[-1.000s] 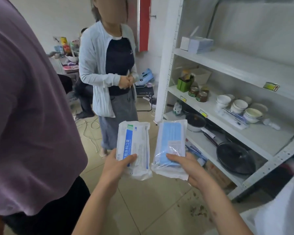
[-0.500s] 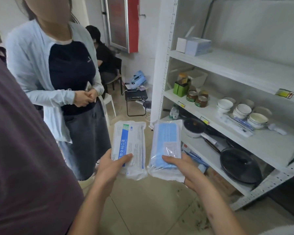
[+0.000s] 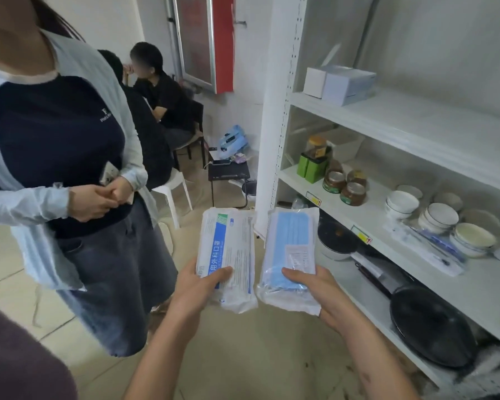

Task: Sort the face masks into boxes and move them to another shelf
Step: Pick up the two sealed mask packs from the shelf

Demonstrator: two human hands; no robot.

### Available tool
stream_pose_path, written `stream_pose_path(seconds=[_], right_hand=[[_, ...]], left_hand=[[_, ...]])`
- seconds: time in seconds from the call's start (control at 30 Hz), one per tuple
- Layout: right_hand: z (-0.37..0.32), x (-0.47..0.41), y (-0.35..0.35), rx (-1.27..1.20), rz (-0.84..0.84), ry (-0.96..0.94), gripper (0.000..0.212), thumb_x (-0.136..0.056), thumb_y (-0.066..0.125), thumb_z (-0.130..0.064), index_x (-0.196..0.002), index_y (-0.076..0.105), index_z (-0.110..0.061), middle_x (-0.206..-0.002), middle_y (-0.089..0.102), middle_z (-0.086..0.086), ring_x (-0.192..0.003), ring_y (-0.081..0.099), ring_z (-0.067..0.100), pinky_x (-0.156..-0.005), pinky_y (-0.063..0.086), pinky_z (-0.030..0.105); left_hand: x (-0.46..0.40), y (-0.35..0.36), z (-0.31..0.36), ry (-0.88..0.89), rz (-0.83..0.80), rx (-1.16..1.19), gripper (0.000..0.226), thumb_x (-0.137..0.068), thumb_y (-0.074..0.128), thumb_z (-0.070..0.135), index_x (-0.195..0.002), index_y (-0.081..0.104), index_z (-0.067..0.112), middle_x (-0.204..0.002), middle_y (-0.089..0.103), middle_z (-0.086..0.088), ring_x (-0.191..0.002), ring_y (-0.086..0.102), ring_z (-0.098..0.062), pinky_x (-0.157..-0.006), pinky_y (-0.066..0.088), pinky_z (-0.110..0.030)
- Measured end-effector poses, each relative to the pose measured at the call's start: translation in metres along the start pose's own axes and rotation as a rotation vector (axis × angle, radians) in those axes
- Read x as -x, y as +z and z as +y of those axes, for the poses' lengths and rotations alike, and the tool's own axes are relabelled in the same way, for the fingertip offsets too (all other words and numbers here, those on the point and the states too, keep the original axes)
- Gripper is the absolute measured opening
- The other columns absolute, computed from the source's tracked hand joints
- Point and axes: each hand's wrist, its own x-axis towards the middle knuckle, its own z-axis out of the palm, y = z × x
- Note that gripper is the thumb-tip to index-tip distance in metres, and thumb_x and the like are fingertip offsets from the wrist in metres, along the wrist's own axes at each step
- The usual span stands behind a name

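I hold two sealed packs of face masks side by side in front of me. My left hand (image 3: 198,287) grips the bottom of a white pack with blue print (image 3: 228,249), thumb on top. My right hand (image 3: 319,290) grips the bottom of a clear pack showing blue masks (image 3: 290,243). Two white boxes (image 3: 339,83) stand at the left end of the upper shelf (image 3: 416,119) of the white rack on my right.
A person in a light cardigan (image 3: 70,183) stands close on my left, and two more sit behind. The middle shelf holds jars (image 3: 344,184) and bowls (image 3: 439,217); a black pan (image 3: 430,324) lies on a lower shelf. A purple sleeve (image 3: 18,359) fills the bottom left corner.
The view has swung right and closer to the rack. The standing person has slid to the left edge. Both hands keep their grip on the packs.
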Motion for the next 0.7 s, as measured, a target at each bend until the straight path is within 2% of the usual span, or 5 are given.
stream_pose_path(seconds=[0.13,0.27,0.43,0.6,0.7], right_hand=[[-0.018,-0.044,-0.014,0.012,0.028,0.010,0.050,-0.079,0.086,-0.021,-0.125,0.065,-0.017,-0.112,0.078,0.006,-0.101,0.075,0.027,-0.092,0.059,0.048],[-0.036,-0.091,-0.025,0.015,0.061,0.014,0.050,-0.079,0.085,-0.019,-0.125,0.065,-0.016,-0.114,0.077,0.007,-0.103,0.074,0.029,-0.095,0.057,0.050],[-0.069,-0.160,-0.031,-0.007,0.095,-0.023,0.035,-0.079,0.086,-0.018,-0.110,0.071,-0.023,-0.098,0.081,-0.001,-0.090,0.078,0.021,-0.073,0.063,0.037],[-0.105,-0.225,-0.031,-0.012,0.083,-0.030,0.048,-0.077,0.086,-0.020,-0.122,0.069,-0.019,-0.112,0.078,0.005,-0.103,0.075,0.027,-0.094,0.058,0.050],[-0.120,-0.260,-0.035,-0.037,0.113,-0.041,0.051,-0.076,0.088,-0.019,-0.124,0.069,-0.020,-0.115,0.077,0.004,-0.106,0.073,0.028,-0.097,0.056,0.052]], left_hand=[[-0.047,0.020,0.009,-0.014,-0.006,0.001,0.031,-0.083,0.083,0.016,-0.109,0.070,0.027,-0.099,0.080,0.008,-0.086,0.078,-0.017,-0.065,0.063,-0.032],[-0.100,0.035,0.021,-0.033,-0.014,0.015,0.030,-0.083,0.083,0.015,-0.108,0.071,0.025,-0.099,0.081,0.004,-0.086,0.079,-0.019,-0.065,0.063,-0.033],[-0.177,0.051,0.043,-0.031,-0.049,0.026,0.034,-0.082,0.084,0.015,-0.111,0.068,0.021,-0.099,0.081,0.003,-0.084,0.079,-0.020,-0.062,0.063,-0.033],[-0.251,0.059,0.070,-0.014,-0.093,0.000,0.034,-0.082,0.084,0.018,-0.113,0.069,0.021,-0.103,0.080,0.001,-0.088,0.078,-0.024,-0.075,0.064,-0.050],[-0.293,0.069,0.084,-0.013,-0.117,-0.004,0.034,-0.083,0.083,0.017,-0.114,0.069,0.021,-0.102,0.080,0.000,-0.088,0.078,-0.025,-0.075,0.064,-0.054]])
